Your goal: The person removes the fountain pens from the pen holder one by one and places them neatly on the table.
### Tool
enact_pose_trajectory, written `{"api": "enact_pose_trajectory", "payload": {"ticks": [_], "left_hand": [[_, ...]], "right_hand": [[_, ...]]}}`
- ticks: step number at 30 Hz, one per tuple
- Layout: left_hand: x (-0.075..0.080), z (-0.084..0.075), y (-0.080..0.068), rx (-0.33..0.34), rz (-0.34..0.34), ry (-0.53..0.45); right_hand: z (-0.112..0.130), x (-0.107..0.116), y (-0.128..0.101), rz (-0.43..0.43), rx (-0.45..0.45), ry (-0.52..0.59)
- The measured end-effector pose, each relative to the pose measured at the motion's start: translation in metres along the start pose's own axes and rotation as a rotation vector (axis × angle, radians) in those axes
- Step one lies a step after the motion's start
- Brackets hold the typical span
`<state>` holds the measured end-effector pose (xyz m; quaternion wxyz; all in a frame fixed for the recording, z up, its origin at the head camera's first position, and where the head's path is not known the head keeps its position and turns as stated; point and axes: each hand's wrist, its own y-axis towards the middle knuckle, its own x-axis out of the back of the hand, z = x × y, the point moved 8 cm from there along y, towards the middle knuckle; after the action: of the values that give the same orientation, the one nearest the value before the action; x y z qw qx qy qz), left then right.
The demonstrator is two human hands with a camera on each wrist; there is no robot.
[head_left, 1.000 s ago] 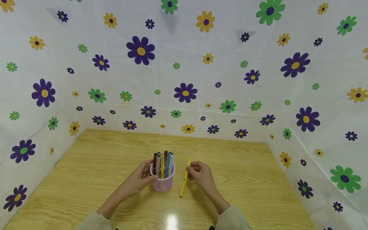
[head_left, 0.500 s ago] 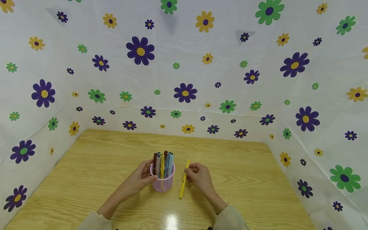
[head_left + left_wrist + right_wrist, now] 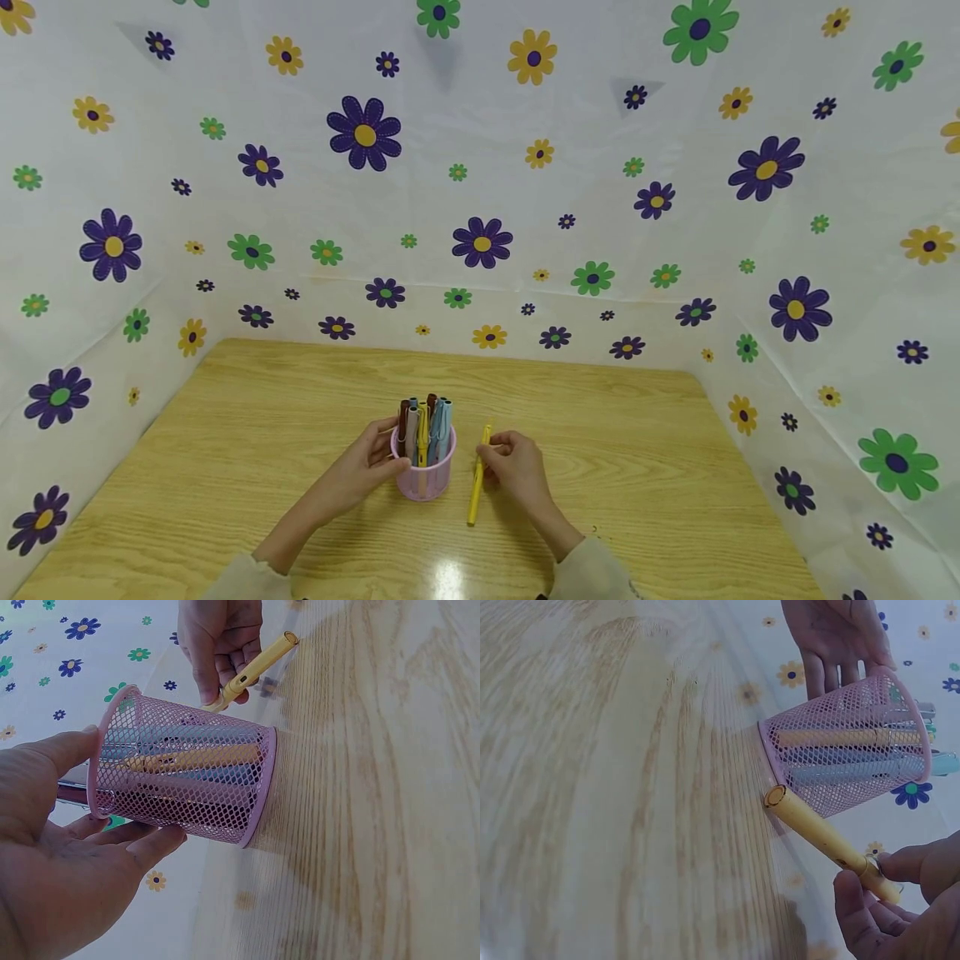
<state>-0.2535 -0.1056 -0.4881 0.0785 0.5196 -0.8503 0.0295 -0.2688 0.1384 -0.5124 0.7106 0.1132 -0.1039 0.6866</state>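
Note:
A pink mesh pen cup (image 3: 424, 483) stands on the wooden table, filled with several pens (image 3: 423, 425) in brown, grey, yellow and light blue. My left hand (image 3: 367, 462) holds the cup from its left side, thumb at the rim and fingers round the mesh wall in the left wrist view. To the right of the cup, my right hand (image 3: 519, 467) pinches a yellow pen (image 3: 476, 496) near its clip end between thumb and fingers. The pen slants, its plain end pointing down toward the table and toward me. In the right wrist view that end overlaps the cup's base.
The wooden table (image 3: 315, 392) has a light grain and a bright glare spot near its front. White sheeting (image 3: 420, 192) printed with purple, green and yellow flowers walls it in at the back and both sides.
My right hand has moved slightly left and toward me with the yellow pen, which now stands a little more upright in the head view. The left hand and cup stay put.

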Motion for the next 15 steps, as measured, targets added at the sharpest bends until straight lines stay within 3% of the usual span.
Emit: {"api": "enact_pose_trajectory", "payload": {"ticks": [15], "left_hand": [[-0.0010,0.0017,0.0001,-0.006,-0.004,0.023]], "right_hand": [[-0.0006,-0.0066,0.0008,0.004,-0.020,-0.038]]}}
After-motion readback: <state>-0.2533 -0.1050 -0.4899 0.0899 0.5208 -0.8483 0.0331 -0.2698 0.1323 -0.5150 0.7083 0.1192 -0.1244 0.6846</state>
